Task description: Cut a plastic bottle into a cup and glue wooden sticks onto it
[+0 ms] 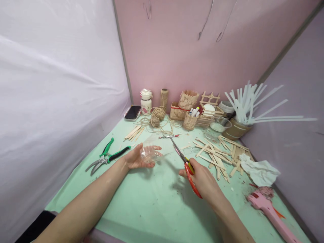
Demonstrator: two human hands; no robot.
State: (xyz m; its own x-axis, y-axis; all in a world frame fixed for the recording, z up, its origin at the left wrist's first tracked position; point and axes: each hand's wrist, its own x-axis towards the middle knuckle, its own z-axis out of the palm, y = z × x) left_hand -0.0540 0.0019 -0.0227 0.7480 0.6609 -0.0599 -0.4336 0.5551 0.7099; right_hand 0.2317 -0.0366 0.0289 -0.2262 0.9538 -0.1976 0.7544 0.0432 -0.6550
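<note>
Left hand (pixel 136 158) cups a clear, rounded, thin-walled plastic piece (pixel 149 154), palm turned up and fingers loosely curved round it, above the pale green tabletop (pixel 152 209). To the right of that plastic piece, the right hand (pixel 201 177) grips red-handled metal scissors with yellow inside the loops (pixel 187 165), their long grey blades angled up and away. A thin clear flap (pixel 165 156) reaches from the plastic piece toward the blades; whether they touch cannot be told. Left of the plastic piece lie pruning shears with one green and one black handle (pixel 103 160); behind it sits a loose ball of tan twine (pixel 157 116), and to its right, past the scissors, a scattered heap of flat pale wooden sticks (pixel 215 157). Cutting the plastic seems to be the step in hand. The next move would call for a steady left hold, fingertips clear of the cutting line, and light pressure, since so thin a wall could buckle
</note>
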